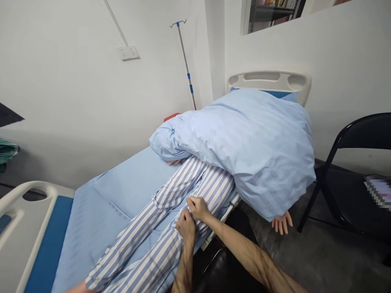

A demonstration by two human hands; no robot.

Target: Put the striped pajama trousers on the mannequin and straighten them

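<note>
From the head view, the left hand (pixel 185 226) and the right hand (pixel 198 207) are together, almost touching, and both close on a fold of the striped pyjama trousers (pixel 146 248) at the near thigh of a patient manikin (pixel 207 183). The manikin lies on its back or side, it is hard to tell which, on a hospital bed (pixel 122 199). Its legs run diagonally away from the hands' lower left, from a bare foot (pixel 79 288) at the bottom edge up to the hips, which vanish under a pale blue quilt (pixel 244 142) bunched over the upper body.

The right hand is the nearer to the hips, the left nearer to the foot. The far leg lies just beyond them, untouched. Both forearms reach in from the bottom edge, the right slanting from the lower right, the left almost straight up. A metal side rail (pixel 222 215) runs just beside the hands.

One manikin hand (pixel 281 223) hangs below the quilt past the bed edge, and another (pixel 174 162) rests on the sheet. Beyond stand a drip stand (pixel 185 61) and a wall socket (pixel 128 53); to the right, a black folding chair (pixel 351 175) holds a blurred item (pixel 378 191).
</note>
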